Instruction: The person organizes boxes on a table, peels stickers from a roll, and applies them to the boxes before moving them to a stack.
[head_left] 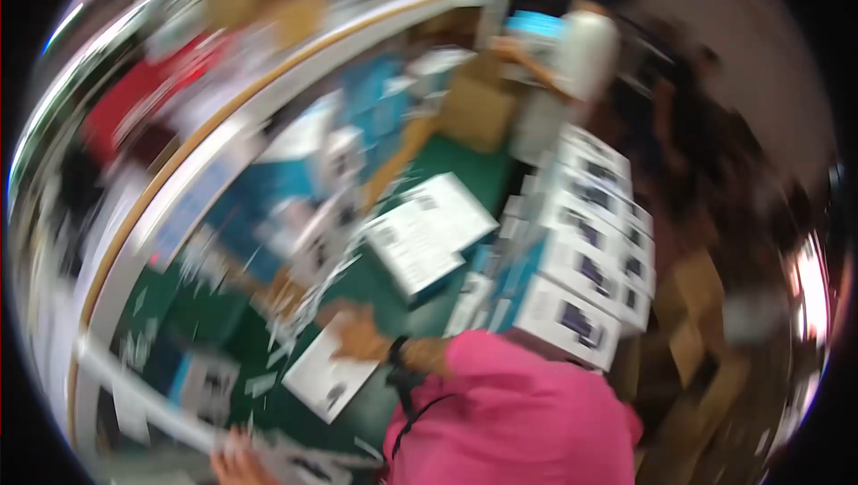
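Note:
Motion smears much of the picture. From the pink sleeve [527, 413] at the lower edge, my right arm reaches left, with a dark band on the wrist. My right hand [357, 335] is over the far end of a flat white box [326, 378] on the green tabletop [429, 315]; its fingers are blurred, so its grip does not show. At the bottom edge my left hand [239, 461] is partly in view, beside a white printed item [308, 467]. Whether it holds that item cannot be made out. Two more flat white boxes [413, 248] lie overlapping farther along the tabletop.
White boxes with dark pictures [585, 253] stand stacked along the table's right side. A pale shelf rail [179, 159] curves along the left, over paper scraps [286, 324] and blue-and-white boxes. A brown carton [478, 105] and a person in white [585, 51] are at the far end.

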Tool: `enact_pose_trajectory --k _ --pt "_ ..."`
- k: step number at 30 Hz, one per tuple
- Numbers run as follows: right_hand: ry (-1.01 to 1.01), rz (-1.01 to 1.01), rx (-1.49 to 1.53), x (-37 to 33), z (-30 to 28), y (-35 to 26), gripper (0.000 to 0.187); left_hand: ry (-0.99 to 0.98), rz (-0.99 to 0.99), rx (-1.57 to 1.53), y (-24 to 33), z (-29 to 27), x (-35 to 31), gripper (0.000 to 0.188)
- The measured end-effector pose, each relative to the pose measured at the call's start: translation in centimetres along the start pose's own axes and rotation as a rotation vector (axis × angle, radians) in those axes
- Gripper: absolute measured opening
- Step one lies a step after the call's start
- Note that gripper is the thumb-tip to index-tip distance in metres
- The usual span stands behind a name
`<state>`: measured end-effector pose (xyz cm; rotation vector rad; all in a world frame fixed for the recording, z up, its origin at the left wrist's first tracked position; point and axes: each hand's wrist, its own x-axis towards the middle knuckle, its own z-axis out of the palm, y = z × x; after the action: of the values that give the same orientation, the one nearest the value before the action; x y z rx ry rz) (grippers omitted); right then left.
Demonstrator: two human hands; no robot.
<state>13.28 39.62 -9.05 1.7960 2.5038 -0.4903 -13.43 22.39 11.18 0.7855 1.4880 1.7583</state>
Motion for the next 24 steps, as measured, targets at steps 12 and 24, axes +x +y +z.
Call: enact_pose_trajectory --k 12,24 --pt "0.038 -0.023 0.176 -10.6 2.1 -0.9 0.103 -0.188 0.072 -0.006 2.6 1.4 -1.2 0.044" --pt "-0.065 -0.265 -0.018 -9.3 -9.6 -4.3 0.084 -0.374 -0.013 -0.298 5.2 4.7 -2.8 0.052"
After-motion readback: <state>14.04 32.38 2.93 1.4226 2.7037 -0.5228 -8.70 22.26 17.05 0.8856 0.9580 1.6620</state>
